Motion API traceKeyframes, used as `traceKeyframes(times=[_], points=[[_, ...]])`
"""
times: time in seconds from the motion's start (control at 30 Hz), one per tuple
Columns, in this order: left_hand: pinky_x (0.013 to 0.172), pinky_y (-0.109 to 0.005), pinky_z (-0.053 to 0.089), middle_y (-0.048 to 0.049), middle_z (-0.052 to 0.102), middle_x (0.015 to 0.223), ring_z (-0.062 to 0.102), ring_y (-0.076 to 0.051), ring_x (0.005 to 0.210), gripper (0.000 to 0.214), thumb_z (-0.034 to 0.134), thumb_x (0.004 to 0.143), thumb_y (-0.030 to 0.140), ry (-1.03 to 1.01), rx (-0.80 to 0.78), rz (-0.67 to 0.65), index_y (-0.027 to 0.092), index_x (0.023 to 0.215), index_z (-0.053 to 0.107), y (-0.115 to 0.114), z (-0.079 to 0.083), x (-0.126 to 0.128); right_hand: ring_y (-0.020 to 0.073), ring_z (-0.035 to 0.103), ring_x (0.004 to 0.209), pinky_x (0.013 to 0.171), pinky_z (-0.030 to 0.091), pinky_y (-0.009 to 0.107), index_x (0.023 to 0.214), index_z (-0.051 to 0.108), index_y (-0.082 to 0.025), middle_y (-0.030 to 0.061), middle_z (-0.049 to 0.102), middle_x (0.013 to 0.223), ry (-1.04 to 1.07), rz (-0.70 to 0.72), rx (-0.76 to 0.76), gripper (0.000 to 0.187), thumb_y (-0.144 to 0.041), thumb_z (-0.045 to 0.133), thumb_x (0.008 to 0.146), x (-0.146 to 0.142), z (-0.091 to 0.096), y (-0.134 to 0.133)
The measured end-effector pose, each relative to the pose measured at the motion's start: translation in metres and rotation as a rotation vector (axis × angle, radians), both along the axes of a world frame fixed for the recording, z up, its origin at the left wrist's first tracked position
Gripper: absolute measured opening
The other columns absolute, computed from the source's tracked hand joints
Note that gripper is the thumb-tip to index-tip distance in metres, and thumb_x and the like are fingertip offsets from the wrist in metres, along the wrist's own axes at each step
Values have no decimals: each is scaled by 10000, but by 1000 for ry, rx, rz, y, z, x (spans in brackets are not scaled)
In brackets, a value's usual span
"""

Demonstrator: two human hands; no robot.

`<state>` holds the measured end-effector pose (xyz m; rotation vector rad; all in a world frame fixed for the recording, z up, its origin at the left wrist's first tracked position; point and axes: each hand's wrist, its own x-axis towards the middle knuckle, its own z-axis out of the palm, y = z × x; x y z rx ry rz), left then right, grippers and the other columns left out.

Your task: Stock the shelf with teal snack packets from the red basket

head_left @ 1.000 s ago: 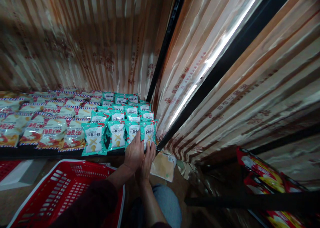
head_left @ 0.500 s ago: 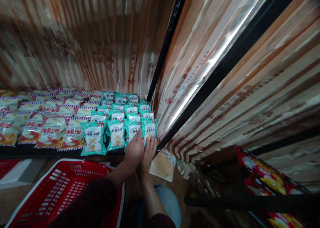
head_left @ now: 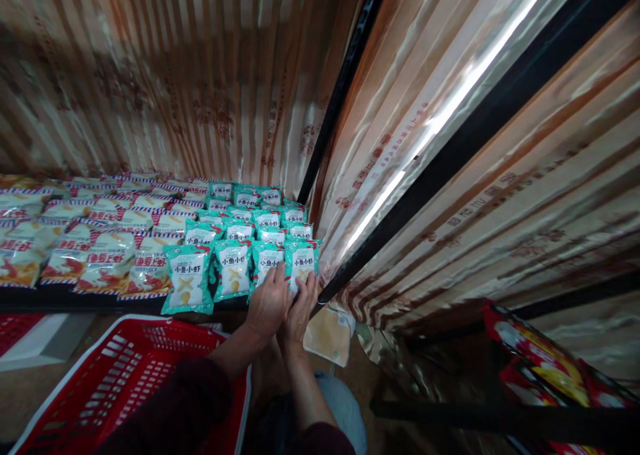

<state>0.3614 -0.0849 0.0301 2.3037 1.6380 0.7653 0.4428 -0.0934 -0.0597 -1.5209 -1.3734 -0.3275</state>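
Note:
Rows of teal snack packets [head_left: 235,268] stand at the right end of a low shelf [head_left: 75,300]. Both my hands meet at the front right packet [head_left: 303,260]. My left hand [head_left: 269,302] lies against its left lower side, fingers curled onto it and the packet beside it. My right hand [head_left: 301,308] grips the same packet from below, fingers wrapped on its lower edge. The packet's bottom part is hidden behind my fingers.
White, red and blue snack bags [head_left: 100,258] fill the shelf to the left. A red plastic basket [head_left: 125,375] sits under my left arm. A black upright post [head_left: 345,85] and striped foil panels rise behind. Red snack bags [head_left: 540,362] lie low right.
My hands have shifted slightly right and up along the front teal packets, staying together. The view has drifted a little; the packets stay in their rows.

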Motion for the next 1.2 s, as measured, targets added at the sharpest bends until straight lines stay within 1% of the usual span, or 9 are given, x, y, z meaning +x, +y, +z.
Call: traceKeyframes(times=[0.13,0.23,0.33,0.43,0.6,0.77,0.9,1.07,1.2], points=[[884,-301,506,-153,571,1245,582,-212,1103,450,389,893,169,-44,51,-29,112,1340,396,2,-10,-2,281,187,1407,1044,313,580,1385,306,-142,212,268,1486,-53,-9,17,452,-253,341,948,-2,3,3],[927,-308,488,-146,583,1238,564,-205,1142,422,349,905,147,-31,75,-75,110,1319,424,1,-16,-5,284,146,1418,1048,295,589,1444,217,-159,205,243,1501,-127,-25,20,502,-250,308,959,-1,3,6],[929,-302,489,-139,587,1245,560,-204,1159,398,333,926,169,-1,80,-102,121,1304,447,-1,-19,-6,298,107,1424,1040,283,611,1466,181,-194,188,203,1522,-172,-43,-1,522,-282,306,966,1,2,8],[923,-294,493,-147,561,1290,556,-206,1171,403,345,934,195,6,83,-102,120,1321,433,-3,-18,-5,301,95,1426,1033,293,610,1476,140,-201,190,153,1536,-149,-62,-28,542,-305,303,969,1,-1,9],[906,-276,496,-143,545,1312,554,-204,1176,404,348,938,204,30,66,-104,116,1325,427,-3,-15,-3,290,122,1421,1044,292,591,1463,192,-207,186,166,1532,-147,-82,-37,518,-287,316,966,0,-1,8],[848,-271,520,-147,561,1287,576,-205,1142,393,328,954,230,40,75,-88,107,1311,439,-1,-15,-3,277,126,1422,1044,299,586,1408,287,-177,198,218,1510,-104,-76,-20,453,-271,311,966,-1,8,11],[861,-286,519,-141,576,1254,564,-201,1147,389,316,959,226,18,99,-98,101,1306,441,0,-19,-4,266,141,1422,1041,315,563,1396,300,-152,211,282,1483,-106,-95,-11,451,-281,329,965,-1,14,16],[923,-317,496,-129,581,1251,530,-204,1180,397,355,902,123,36,81,-166,103,1285,460,0,-21,-5,319,81,1424,1018,310,602,1412,347,-188,184,181,1532,-179,-148,-127,466,-321,278,971,1,10,21],[1000,-358,446,-139,553,1303,504,-220,1216,428,333,850,58,53,111,-180,103,1235,517,-2,-18,-6,321,63,1422,1021,317,598,1453,258,-142,208,133,1538,-188,-175,-129,517,-333,269,973,3,5,23]])
